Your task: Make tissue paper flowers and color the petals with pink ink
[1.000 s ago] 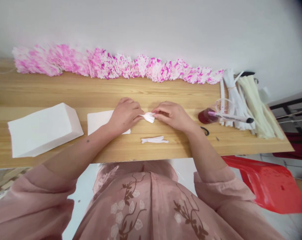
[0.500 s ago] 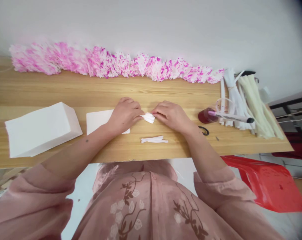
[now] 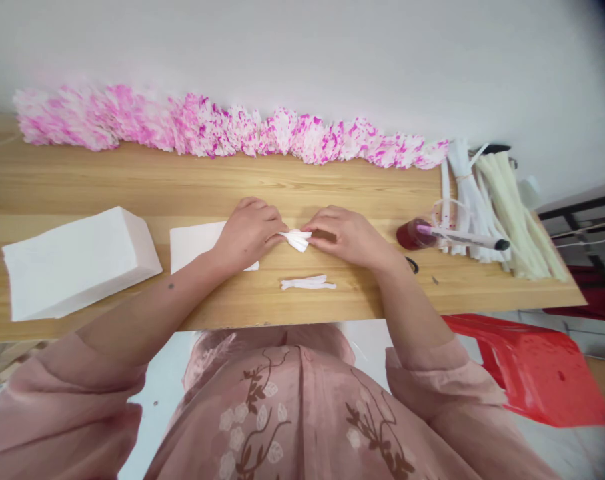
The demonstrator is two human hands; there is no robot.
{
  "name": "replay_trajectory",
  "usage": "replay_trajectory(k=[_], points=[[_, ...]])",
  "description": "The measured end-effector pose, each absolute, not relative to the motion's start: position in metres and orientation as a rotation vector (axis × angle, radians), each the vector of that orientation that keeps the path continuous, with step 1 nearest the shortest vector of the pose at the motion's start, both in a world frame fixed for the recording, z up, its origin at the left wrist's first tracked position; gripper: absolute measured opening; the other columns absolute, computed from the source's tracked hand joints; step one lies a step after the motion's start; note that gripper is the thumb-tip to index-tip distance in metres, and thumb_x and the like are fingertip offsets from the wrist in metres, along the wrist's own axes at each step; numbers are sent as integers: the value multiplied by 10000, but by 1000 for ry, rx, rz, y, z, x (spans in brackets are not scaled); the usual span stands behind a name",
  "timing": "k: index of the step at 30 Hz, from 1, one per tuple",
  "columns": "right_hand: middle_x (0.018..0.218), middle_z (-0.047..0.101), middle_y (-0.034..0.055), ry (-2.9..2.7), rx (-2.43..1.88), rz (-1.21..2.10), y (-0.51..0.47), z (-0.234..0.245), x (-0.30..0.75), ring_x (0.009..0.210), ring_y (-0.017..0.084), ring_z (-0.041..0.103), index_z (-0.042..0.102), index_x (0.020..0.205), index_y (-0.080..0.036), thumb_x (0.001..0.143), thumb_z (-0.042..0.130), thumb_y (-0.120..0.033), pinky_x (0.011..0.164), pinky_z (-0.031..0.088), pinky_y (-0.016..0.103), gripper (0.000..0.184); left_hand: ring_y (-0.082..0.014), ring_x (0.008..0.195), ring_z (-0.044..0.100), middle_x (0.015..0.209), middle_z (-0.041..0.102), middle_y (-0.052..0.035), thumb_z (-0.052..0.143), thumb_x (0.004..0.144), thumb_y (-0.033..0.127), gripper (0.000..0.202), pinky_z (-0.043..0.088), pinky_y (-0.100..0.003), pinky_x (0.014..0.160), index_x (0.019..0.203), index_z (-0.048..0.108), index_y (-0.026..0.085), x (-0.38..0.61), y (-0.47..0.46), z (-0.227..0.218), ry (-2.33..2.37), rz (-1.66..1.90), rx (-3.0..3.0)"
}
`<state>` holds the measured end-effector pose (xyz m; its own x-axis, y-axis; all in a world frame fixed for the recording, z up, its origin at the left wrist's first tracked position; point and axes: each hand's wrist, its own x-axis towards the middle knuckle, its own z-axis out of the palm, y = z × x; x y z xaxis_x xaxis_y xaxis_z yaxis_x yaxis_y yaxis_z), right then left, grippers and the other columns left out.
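My left hand (image 3: 252, 230) pinches one end of a small pleated piece of white tissue paper (image 3: 297, 240) between thumb and fingers. The paper fans out toward my right hand (image 3: 343, 235), whose closed fingertips grip its right edge. Under my left hand and wrist lies a flat white sheet stack (image 3: 195, 245), partly covered. Just in front of the hands, a bundle of narrow folded white strips (image 3: 308, 283) rests on the wooden table (image 3: 262, 175).
A thick white paper stack (image 3: 77, 260) sits at left. Pink-and-white ruffled paper flowers (image 3: 232, 130) line the wall. To the right are a cup of red liquid (image 3: 413, 235), a marker (image 3: 475, 239), white strips (image 3: 465, 193), cream strips (image 3: 512, 207) and a red stool (image 3: 547, 373).
The right fingers have shifted slightly on the tissue, with a gap now showing between thumb and fingers. The pleated end is spread a little wider. The left hand keeps its hold.
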<state>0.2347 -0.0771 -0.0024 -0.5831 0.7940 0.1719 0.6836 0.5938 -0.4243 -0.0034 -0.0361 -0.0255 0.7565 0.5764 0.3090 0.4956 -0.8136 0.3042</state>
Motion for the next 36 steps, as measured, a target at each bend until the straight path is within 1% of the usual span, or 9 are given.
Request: replay_trajectory(k=[9,17,24,28,31,33,36], points=[[994,694,88,-2512,-1194,470,-78,2,235,923,228,621,696,1049,-201,883,572,-241,801,480,350,210,-226,839,556,873,685,-73,532,914,340,245,372,-410,816,909,737,205,-3,-36,-24,855,564,2755],[984,688,81,-2509,-1196,452,-78,-1,234,915,215,617,694,1029,-192,886,540,-186,788,469,329,210,-227,836,554,866,682,-71,529,917,352,256,373,-408,817,895,737,205,-2,-36,-24,855,562,2759],[894,680,68,-2504,-1256,420,-77,-3,231,853,203,597,680,924,-196,896,514,-210,742,431,310,169,-220,835,563,858,685,-65,524,922,329,241,379,-409,836,910,730,204,-2,-36,-25,835,575,2806],[855,664,62,-2458,-1350,413,-79,-2,228,800,194,589,666,881,-185,861,538,-208,698,412,299,131,-212,805,557,828,675,-65,495,932,319,276,380,-412,843,853,729,197,-1,-39,-23,827,565,2836],[840,663,60,-2454,-1381,423,-79,0,228,780,192,587,667,859,-186,855,545,-213,686,412,299,126,-214,801,558,814,668,-66,486,931,316,284,383,-409,832,843,726,193,0,-40,-22,836,568,2824],[876,675,69,-2459,-1361,430,-79,0,229,825,205,596,675,889,-187,874,536,-232,717,427,312,148,-217,805,559,800,663,-66,486,928,319,283,385,-406,826,847,724,191,1,-41,-21,847,570,2814],[967,689,82,-2459,-1272,412,-79,0,229,921,232,596,681,992,-201,901,538,-298,793,444,352,195,-219,801,557,784,656,-65,482,930,325,288,387,-400,819,848,721,187,1,-41,-20,855,557,2817]])
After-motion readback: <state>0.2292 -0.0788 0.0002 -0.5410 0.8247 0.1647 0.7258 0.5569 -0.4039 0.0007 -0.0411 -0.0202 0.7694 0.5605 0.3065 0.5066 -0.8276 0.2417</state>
